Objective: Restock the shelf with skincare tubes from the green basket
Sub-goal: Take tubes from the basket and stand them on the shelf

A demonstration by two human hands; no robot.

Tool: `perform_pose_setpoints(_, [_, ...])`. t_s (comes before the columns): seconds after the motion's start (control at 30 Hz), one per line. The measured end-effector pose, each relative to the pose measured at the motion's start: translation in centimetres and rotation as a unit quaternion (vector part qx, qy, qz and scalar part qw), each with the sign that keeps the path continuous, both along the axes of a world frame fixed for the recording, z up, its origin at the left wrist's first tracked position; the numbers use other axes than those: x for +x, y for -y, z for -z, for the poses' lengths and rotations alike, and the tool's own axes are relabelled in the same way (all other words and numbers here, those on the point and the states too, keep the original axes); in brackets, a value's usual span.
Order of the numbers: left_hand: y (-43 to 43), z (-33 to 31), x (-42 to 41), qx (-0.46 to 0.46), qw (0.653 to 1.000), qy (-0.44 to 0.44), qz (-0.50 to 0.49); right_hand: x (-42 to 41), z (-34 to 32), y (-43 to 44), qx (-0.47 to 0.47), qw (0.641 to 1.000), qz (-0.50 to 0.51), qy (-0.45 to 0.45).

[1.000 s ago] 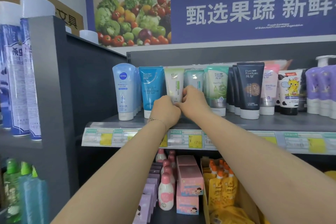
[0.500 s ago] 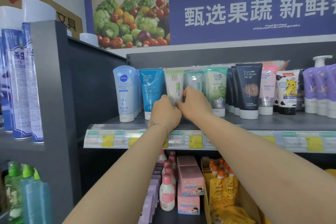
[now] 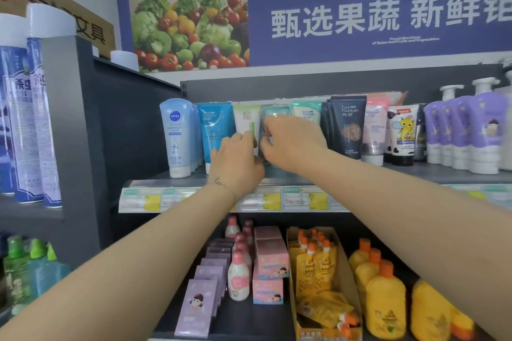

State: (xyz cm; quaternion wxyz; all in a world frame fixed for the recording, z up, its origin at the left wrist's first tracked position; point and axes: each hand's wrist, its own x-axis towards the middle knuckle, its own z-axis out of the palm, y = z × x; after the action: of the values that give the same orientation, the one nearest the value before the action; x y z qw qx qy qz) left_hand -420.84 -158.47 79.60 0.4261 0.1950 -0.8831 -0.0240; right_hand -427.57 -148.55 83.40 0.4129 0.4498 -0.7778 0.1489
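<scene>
Skincare tubes (image 3: 349,127) stand cap-down in a row on the upper shelf (image 3: 415,171); the left hand (image 3: 235,163) grips the white tube (image 3: 246,122), the right hand (image 3: 295,141) apparently pinches the teal tube (image 3: 277,112) beside it.

Shelf (image 3: 415,172): matt grey metal. Skincare tubes (image 3: 349,127): smooth plastic, slight sheen. Price-label strip (image 3: 296,198): clear glossy plastic over paper. Pink boxes (image 3: 270,260): smooth card.

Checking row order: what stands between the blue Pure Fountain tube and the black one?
Head view: a white-green tube, a teal tube and a mint tube, with the left hand and right hand at the first two.
</scene>
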Motion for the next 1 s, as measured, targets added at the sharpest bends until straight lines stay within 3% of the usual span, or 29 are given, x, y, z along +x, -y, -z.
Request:
perform_pose_setpoints(0.27, [-4.0,3.0,2.7,-0.107,0.992,0.006,0.065,2.7,3.5,-5.0,0.032,0.999,-0.036,0.009])
perform_pose_setpoints(0.47, [-7.1,7.2,4.2,-0.089,0.984,0.039,0.147,3.0,7.8,-9.5,0.031,0.996,-0.057,0.058])
perform_pose_setpoints(0.83, [-12.1,18.9,3.8,-0.072,0.978,0.126,0.153,2.8,17.6,-16.4,0.093,0.995,-0.008,0.026])
perform_pose_setpoints(1.0, [-14.3,23.5,3.2,-0.071,0.973,0.148,0.159,2.3,22.6,-18.6,0.096,0.994,0.012,0.058])
